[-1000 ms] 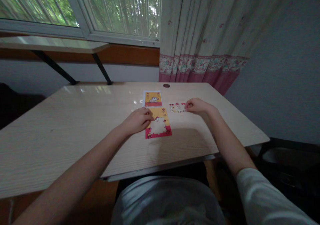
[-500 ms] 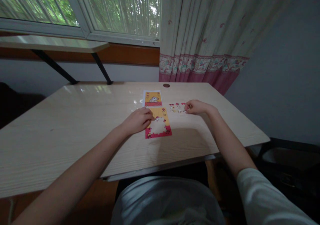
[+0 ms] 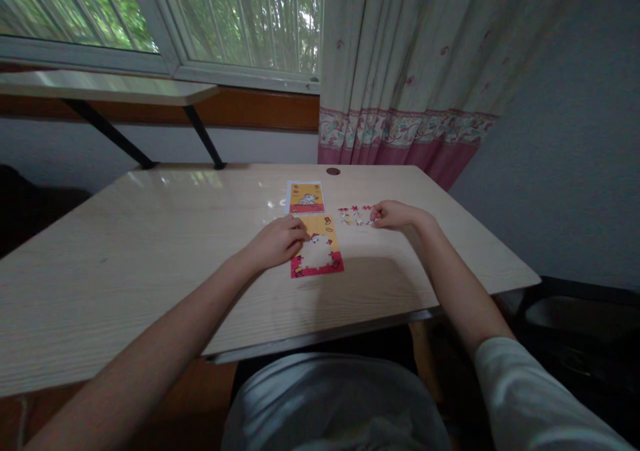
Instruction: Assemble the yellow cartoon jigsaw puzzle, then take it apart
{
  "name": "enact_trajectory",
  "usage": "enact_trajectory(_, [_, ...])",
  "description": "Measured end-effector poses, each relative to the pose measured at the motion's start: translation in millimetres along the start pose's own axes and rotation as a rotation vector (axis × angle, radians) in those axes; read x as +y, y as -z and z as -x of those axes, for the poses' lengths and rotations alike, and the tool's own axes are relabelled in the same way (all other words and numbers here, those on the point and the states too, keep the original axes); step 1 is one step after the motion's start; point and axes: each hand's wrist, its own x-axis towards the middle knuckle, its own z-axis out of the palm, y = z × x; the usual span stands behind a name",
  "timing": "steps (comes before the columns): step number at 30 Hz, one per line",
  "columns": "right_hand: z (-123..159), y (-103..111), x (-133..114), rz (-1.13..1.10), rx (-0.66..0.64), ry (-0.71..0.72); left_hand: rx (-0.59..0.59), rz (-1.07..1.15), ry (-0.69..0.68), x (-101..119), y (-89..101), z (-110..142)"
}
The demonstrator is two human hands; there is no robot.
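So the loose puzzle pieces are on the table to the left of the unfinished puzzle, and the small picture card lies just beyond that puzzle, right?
Not quite: the head view shows the loose puzzle pieces to the right of the unfinished puzzle. The picture card does lie just beyond it.

The one camera sits on the person's head, looking forward and down over their shirt (image 3: 335, 404) and both arms to the desk (image 3: 165, 264). The window (image 3: 245, 24) stands beyond.

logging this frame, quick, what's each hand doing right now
Left hand: fingers curled, resting on the puzzle.
Right hand: fingers bunched at the loose pieces; whether it holds one can't be told.
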Motion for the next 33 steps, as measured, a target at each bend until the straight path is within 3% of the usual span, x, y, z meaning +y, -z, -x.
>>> enact_trajectory(23, [2.1, 0.7, -2.8, -0.224, -0.072, -0.026, 0.008, 0.027, 0.016, 1.3, 1.6, 0.1])
enact_trajectory(33, [5.4, 1.1, -7.6, -0.142, -0.015, -0.009, -0.012, -0.012, 0.009, 0.5, 0.4, 0.5])
